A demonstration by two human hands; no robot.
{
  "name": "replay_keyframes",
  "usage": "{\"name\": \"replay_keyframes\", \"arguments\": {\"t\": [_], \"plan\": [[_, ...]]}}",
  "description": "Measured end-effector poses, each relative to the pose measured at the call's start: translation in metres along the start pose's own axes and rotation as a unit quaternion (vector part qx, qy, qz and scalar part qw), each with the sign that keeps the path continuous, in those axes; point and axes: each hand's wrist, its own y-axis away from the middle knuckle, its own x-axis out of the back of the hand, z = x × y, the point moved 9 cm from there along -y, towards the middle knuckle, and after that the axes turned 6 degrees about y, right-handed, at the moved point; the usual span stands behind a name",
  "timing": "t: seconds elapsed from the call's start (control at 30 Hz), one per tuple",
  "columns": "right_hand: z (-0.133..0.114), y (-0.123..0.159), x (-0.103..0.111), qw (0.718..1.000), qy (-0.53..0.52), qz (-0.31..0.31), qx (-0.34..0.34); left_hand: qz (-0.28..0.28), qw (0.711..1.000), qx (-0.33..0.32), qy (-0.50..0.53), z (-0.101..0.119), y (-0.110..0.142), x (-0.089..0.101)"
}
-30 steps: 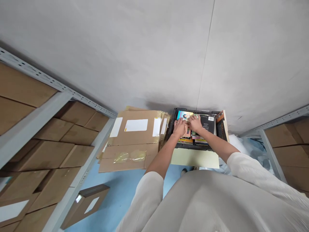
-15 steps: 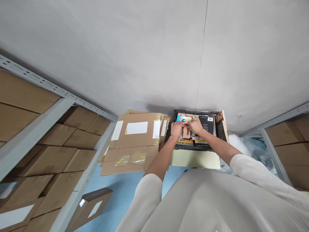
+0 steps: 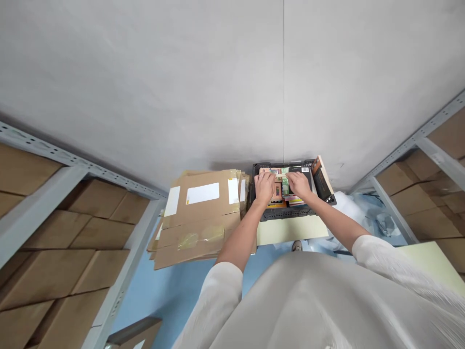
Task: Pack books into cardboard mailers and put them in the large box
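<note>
Whereas its turquoise cover faced up earlier, the book [image 3: 281,175] now shows only a thin, pale edge, gripped between the curled fingers of the left hand [image 3: 264,187] and right hand [image 3: 298,185], above the crate [image 3: 281,214] on the bench [image 3: 290,230].

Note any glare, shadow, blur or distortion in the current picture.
Head view: even, diffuse light; glare on the clear tape across the flattened brown cardboard; soft shadow low on the pale gray wall; white right sleeve streaky towards the edge; left hand and right hand fairly sharp; wide-angle stretch makes the gray metal shelving lean.
</note>
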Motion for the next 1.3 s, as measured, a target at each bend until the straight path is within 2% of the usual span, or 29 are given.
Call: {"name": "replay_keyframes", "arguments": {"t": [0.13, 0.3, 0.43, 0.63, 0.77, 0.93, 1.1, 1.3], "plan": [[0.007, 0.035, 0.027, 0.997, -0.053, 0.061, -0.005, -0.004, 0.998, -0.043, 0.044, 0.031, 0.010, -0.006], [0.036, 0.097, 0.062, 0.991, -0.052, 0.113, -0.052, -0.034, 0.992, -0.078, 0.096, 0.082, 0.023, -0.036], [0.067, 0.154, 0.095, 0.983, -0.018, 0.147, -0.107, -0.068, 0.984, -0.131, 0.104, 0.142, 0.031, -0.060], [0.113, 0.250, 0.152, 0.963, 0.047, 0.212, -0.161, -0.101, 0.959, -0.234, 0.121, 0.249, 0.043, -0.107], [0.145, 0.330, 0.186, 0.943, 0.123, 0.246, -0.189, -0.110, 0.937, -0.298, 0.144, 0.323, 0.067, -0.154], [0.187, 0.451, 0.212, 0.926, 0.169, 0.234, -0.243, -0.150, 0.913, -0.338, 0.174, 0.416, 0.126, -0.228], [0.226, 0.573, 0.210, 0.921, 0.160, 0.155, -0.321, -0.237, 0.885, -0.356, 0.186, 0.492, 0.204, -0.310], [0.257, 0.689, 0.193, 0.892, 0.121, 0.054, -0.433, -0.358, 0.827, -0.394, 0.180, 0.553, 0.286, -0.391]]}}
